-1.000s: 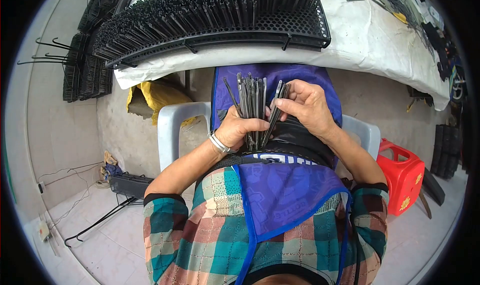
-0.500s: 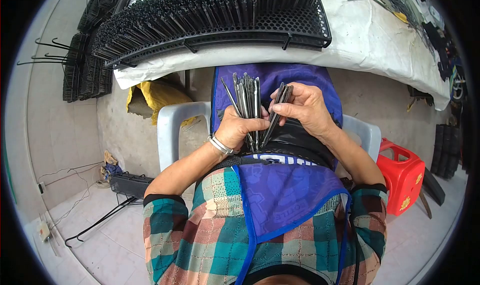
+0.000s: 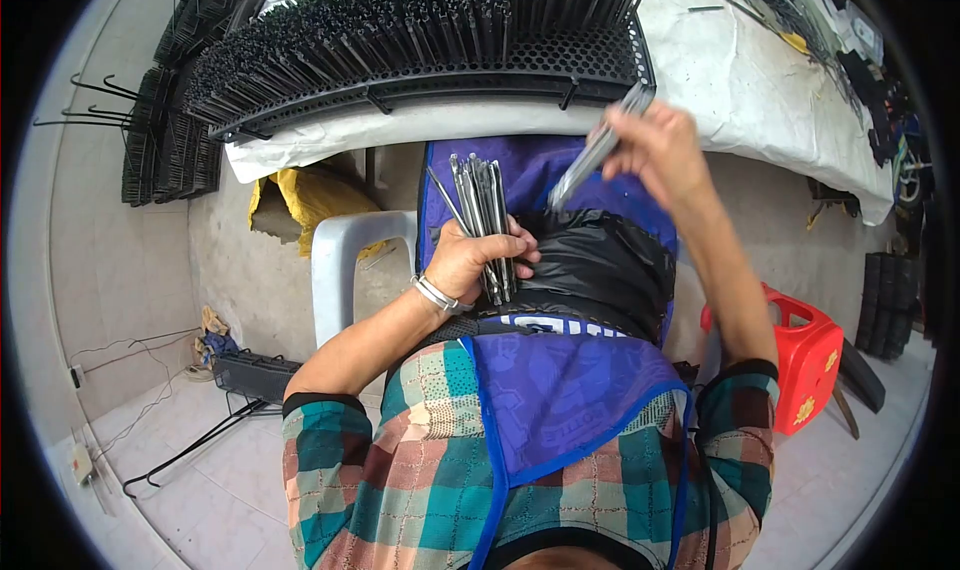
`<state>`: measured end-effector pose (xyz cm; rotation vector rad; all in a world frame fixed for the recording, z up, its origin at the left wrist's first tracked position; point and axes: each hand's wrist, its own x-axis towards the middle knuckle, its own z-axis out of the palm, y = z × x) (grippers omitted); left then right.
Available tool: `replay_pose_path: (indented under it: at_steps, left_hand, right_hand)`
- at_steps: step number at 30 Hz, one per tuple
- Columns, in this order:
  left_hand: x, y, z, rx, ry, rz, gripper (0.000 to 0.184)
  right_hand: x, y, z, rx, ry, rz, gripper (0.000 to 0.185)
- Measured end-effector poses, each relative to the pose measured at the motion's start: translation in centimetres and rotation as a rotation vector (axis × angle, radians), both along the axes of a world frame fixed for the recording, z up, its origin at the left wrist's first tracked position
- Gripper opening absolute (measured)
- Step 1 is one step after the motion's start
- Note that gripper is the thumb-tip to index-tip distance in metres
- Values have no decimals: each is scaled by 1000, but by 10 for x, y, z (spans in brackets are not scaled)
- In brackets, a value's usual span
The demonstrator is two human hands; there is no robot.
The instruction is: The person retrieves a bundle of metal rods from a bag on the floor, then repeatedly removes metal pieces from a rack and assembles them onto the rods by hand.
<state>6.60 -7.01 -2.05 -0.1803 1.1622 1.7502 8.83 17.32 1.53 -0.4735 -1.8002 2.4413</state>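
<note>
My left hand (image 3: 478, 260) is closed around a bundle of thin dark metal rods (image 3: 483, 195), held over my lap with one rod splayed out to the left. My right hand (image 3: 660, 150) grips a smaller bunch of similar rods (image 3: 590, 160), slanted and blurred by motion, just in front of the table edge. Beyond both hands stands a long black perforated rack (image 3: 480, 83) packed with many upright dark rods (image 3: 400, 30); its right end shows bare mesh. The exact kind of rod is hard to make out.
The rack rests on a table with a white cover (image 3: 720, 100). Loose rods (image 3: 765, 0) lie at its far right. A grey plastic chair (image 3: 335, 260) surrounds me, with a red stool (image 3: 810, 365) to the right. A yellow sack (image 3: 320, 210) sits under the table.
My right hand has moved away from my left, up and to the right toward the rack, carrying its small bunch of rods. My left hand keeps its bundle in nearly the same place.
</note>
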Motion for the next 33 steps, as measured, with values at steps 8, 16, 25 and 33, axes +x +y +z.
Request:
replay_pose_path:
  at_steps: [8,16,25,33]
  left_hand:
    - [-2,0,2,16,-15,9,15]
    - [-2,0,1,37,-19,-3,14]
    - [-2,1,-1,11,-30,5,17]
    - [-3,1,1,14,-24,6,16]
  right_hand:
    - [-90,59,23,285,-127,-284,24]
    - [-75,76,2,438,-51,-387,30]
    - [-29,49,-22,1741,669,-83,50]
    - [-44,39,-25,2005,635,17,34]
